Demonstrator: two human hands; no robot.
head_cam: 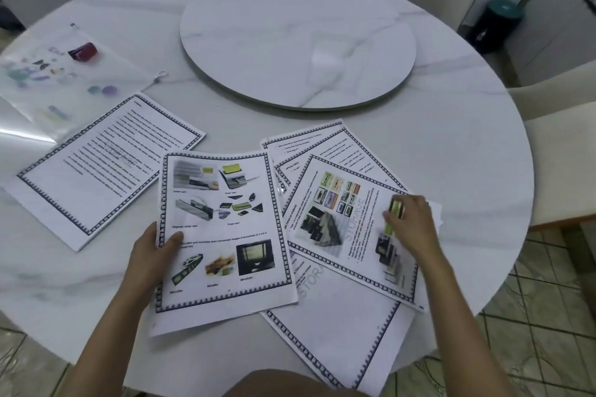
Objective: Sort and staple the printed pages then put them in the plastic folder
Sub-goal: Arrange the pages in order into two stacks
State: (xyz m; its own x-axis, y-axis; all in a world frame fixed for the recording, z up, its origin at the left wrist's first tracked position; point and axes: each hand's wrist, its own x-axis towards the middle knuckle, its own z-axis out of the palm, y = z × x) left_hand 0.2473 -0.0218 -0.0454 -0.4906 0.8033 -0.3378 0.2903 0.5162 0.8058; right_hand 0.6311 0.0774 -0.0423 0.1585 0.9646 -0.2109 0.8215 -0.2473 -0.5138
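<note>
Currently your left hand (151,255) pinches the picture page (222,235) by its near-left edge, likely to pull it for sorting, your right hand (416,226) sits bent-fingered on the fanned pile (338,332) at right, grip unclear from blur, and the plastic folder (64,90) lies far left.
</note>
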